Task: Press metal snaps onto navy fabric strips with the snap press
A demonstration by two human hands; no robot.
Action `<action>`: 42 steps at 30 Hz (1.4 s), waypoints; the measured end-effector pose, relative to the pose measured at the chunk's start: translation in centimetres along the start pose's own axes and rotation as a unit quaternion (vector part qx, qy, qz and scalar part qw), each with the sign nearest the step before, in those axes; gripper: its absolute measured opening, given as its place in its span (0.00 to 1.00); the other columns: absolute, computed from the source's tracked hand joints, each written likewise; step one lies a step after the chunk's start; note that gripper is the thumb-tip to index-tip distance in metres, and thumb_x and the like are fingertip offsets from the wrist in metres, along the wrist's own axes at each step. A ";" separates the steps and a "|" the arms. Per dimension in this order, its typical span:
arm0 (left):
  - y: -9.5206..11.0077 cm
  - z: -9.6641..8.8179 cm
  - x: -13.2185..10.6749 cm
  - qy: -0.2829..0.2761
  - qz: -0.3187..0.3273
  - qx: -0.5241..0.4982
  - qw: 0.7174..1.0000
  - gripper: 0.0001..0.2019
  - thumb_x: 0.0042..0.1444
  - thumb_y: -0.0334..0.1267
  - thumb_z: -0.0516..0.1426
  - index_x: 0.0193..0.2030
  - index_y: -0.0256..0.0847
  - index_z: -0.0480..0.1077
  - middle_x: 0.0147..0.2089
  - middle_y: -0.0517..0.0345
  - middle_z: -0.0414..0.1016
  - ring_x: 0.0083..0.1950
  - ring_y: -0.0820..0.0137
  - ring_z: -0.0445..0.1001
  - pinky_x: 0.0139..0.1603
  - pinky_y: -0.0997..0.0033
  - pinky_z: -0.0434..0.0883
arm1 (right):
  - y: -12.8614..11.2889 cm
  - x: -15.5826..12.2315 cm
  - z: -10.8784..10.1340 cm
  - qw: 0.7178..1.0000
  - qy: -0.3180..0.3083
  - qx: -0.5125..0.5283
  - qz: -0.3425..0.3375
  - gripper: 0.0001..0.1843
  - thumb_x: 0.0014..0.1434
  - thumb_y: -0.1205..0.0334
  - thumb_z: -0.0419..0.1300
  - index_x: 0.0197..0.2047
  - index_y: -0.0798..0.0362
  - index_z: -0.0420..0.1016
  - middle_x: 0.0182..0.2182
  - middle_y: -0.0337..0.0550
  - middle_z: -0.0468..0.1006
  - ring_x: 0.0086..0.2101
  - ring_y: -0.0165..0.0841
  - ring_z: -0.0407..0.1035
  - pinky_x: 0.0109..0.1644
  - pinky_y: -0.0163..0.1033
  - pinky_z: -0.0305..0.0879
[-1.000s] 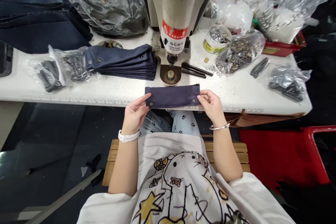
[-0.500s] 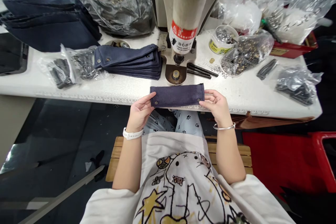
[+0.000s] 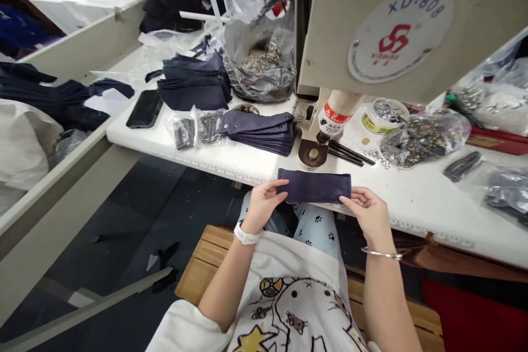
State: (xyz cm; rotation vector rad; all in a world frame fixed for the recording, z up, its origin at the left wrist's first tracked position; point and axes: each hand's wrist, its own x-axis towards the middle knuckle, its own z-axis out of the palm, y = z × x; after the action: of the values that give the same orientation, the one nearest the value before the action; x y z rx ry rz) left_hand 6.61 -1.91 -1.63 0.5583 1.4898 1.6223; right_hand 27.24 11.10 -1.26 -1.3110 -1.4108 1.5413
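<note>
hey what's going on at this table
The left hand and right hand hold a dark fabric strip by opposite ends, spread out at the front edge of the white table. It is in front of the machine; a stack of similar strips lies to the machine's left.

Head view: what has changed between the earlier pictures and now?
The view has swung left, bringing the whole phone and the round label into sight. The strip now shows no snaps; whether turned over or covered, I can't tell. Nothing was let go: the left hand and right hand still hold its ends. The pile beside them stayed put.
</note>
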 end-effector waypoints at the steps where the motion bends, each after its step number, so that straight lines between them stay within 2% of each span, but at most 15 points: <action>1: 0.0 0.1 -0.3 0.000 0.000 0.001 1.000 0.13 0.43 0.35 0.64 0.38 0.43 0.77 0.36 0.56 0.77 0.40 0.69 0.73 0.41 0.69 0.71 | 0.1 0.0 0.1 1.000 0.018 0.005 -0.004 0.19 0.33 0.60 0.72 0.31 0.53 0.73 0.26 0.40 0.77 0.29 0.30 0.72 0.35 0.37 0.73; 6: 0.2 -0.4 -1.0 0.031 -0.009 -0.056 0.998 0.14 0.40 0.34 0.65 0.38 0.41 0.77 0.37 0.54 0.77 0.40 0.68 0.74 0.38 0.71 0.73 | -0.3 -0.6 0.3 0.997 0.045 0.063 -0.016 0.19 0.32 0.61 0.72 0.29 0.52 0.72 0.24 0.37 0.75 0.25 0.29 0.71 0.29 0.36 0.73; 11: 1.5 -1.1 -1.4 -0.007 -0.050 -0.117 0.992 0.18 0.39 0.33 0.65 0.41 0.41 0.76 0.37 0.54 0.78 0.35 0.71 0.75 0.32 0.76 0.74 | -1.4 -2.0 0.2 0.994 0.041 0.103 -0.001 0.19 0.32 0.61 0.71 0.29 0.52 0.71 0.22 0.35 0.75 0.23 0.28 0.71 0.28 0.34 0.72; 15: 2.8 -1.5 -2.4 -0.035 -0.031 -0.148 0.988 0.20 0.39 0.30 0.65 0.43 0.43 0.76 0.43 0.54 0.78 0.43 0.70 0.76 0.42 0.77 0.74 | -2.3 -3.2 0.1 0.990 0.026 0.137 0.024 0.18 0.33 0.61 0.71 0.29 0.52 0.71 0.22 0.35 0.76 0.24 0.27 0.71 0.28 0.33 0.72; 18: 3.8 -1.8 -3.3 -0.044 -0.010 -0.145 0.988 0.21 0.39 0.29 0.65 0.44 0.44 0.75 0.46 0.53 0.78 0.49 0.66 0.75 0.50 0.73 0.72 | -2.9 -3.8 0.0 0.988 0.012 0.155 0.020 0.18 0.35 0.62 0.71 0.31 0.51 0.72 0.24 0.35 0.77 0.25 0.27 0.72 0.30 0.32 0.72; 23: 4.8 -1.8 -4.4 -0.036 0.017 -0.125 0.991 0.21 0.40 0.30 0.65 0.45 0.44 0.75 0.44 0.51 0.78 0.49 0.63 0.75 0.53 0.66 0.72 | -3.6 -4.6 -0.2 0.985 -0.013 0.171 0.009 0.20 0.36 0.62 0.70 0.35 0.50 0.70 0.26 0.34 0.78 0.27 0.27 0.73 0.31 0.33 0.73; 28: 4.9 -1.6 -4.6 -0.040 0.026 -0.127 0.991 0.22 0.39 0.29 0.65 0.45 0.43 0.75 0.47 0.50 0.77 0.50 0.63 0.74 0.53 0.69 0.72 | -3.6 -4.9 -0.6 0.983 -0.004 0.185 -0.014 0.16 0.36 0.63 0.71 0.28 0.51 0.68 0.21 0.29 0.73 0.23 0.24 0.70 0.29 0.29 0.72; 34: 4.5 -1.9 -4.6 -0.048 0.031 -0.121 0.991 0.23 0.40 0.28 0.65 0.47 0.43 0.74 0.47 0.51 0.77 0.50 0.65 0.75 0.50 0.73 0.73 | -3.3 -5.2 -0.4 0.983 0.008 0.180 -0.028 0.11 0.36 0.64 0.71 0.25 0.52 0.76 0.20 0.33 0.75 0.23 0.23 0.70 0.29 0.27 0.72; 37: 4.3 -1.9 -4.5 -0.033 0.041 -0.115 0.992 0.23 0.40 0.29 0.65 0.46 0.43 0.74 0.48 0.51 0.77 0.49 0.66 0.75 0.50 0.74 0.73 | -3.4 -5.3 -0.2 0.981 0.014 0.191 -0.030 0.10 0.36 0.64 0.71 0.26 0.51 0.78 0.21 0.34 0.76 0.24 0.23 0.71 0.30 0.27 0.73; 42: 4.0 -1.8 -4.4 0.003 0.068 -0.112 0.991 0.22 0.38 0.29 0.66 0.44 0.44 0.76 0.42 0.53 0.79 0.44 0.68 0.77 0.45 0.76 0.74 | -3.5 -5.5 0.2 0.979 0.025 0.195 -0.046 0.09 0.37 0.64 0.71 0.26 0.50 0.79 0.22 0.35 0.77 0.25 0.24 0.72 0.31 0.28 0.74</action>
State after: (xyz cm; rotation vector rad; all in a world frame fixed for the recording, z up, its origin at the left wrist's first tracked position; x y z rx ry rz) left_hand 6.47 -6.30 2.83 0.5368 1.2749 1.8703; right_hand 28.05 6.64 3.34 -1.0233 -1.0530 1.6104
